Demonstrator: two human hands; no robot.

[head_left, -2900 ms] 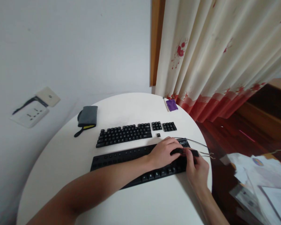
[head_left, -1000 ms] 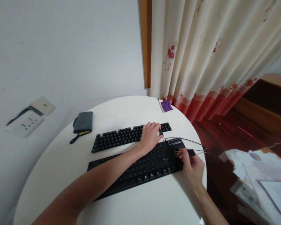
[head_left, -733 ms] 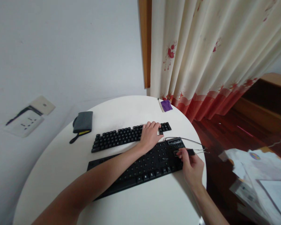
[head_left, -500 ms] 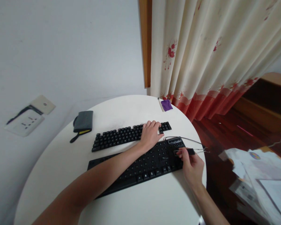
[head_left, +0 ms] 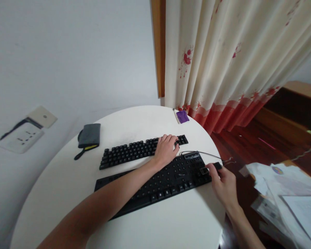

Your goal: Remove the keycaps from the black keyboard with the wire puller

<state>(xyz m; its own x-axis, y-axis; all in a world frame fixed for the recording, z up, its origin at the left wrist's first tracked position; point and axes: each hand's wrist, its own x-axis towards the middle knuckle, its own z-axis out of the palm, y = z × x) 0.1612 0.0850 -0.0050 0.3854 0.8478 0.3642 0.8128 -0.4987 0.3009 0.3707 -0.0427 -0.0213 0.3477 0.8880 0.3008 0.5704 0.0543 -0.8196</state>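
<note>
Black keycaps (head_left: 129, 150) stand in rows like a keyboard layout on the white table (head_left: 155, 218). In front of them lies a black keyboard (head_left: 168, 176) with many bare key stems and several keycaps left along its near edge. My left hand (head_left: 166, 148) rests over the right part of the keycap rows, thumb and fingers closed on a small black keycap (head_left: 176, 143). My left forearm crosses the keyboard and hides its middle. At the keyboard's right end, my right hand (head_left: 224, 181) grips a keycap puller (head_left: 217, 166) with a black handle and wire loops.
A thin cable (head_left: 204, 153) runs off the keyboard's back right corner. A grey pouch (head_left: 90, 135) lies at the back left, a purple cloth (head_left: 182, 117) at the back right. Papers (head_left: 295, 193) are piled beyond the table's right edge, and a curtain (head_left: 217, 62) hangs behind.
My right hand has moved right with the puller, toward the keyboard's right edge. My left thumb has drawn in toward the fingers. The view has shifted slightly.
</note>
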